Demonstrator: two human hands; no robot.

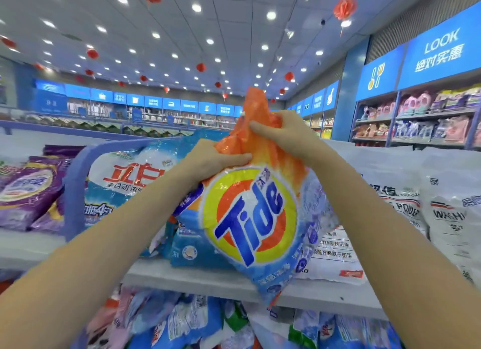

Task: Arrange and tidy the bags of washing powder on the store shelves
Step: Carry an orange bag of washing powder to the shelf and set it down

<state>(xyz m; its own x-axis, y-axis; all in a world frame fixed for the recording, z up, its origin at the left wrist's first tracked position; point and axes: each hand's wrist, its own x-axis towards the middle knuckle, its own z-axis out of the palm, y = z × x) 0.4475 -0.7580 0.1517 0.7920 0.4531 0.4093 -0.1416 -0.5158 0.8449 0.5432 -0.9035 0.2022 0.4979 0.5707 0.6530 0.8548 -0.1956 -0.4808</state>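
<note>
I had both hands on the Tide bag mid-frame: left hand and right hand each gripped its crumpled orange top.

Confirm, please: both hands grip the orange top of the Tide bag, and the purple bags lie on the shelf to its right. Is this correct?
One detail is wrong. In the head view, the purple bags lie on the shelf to the left of the Tide bag; white bags are on its right. The left hand and right hand do both grip its orange top.
</note>
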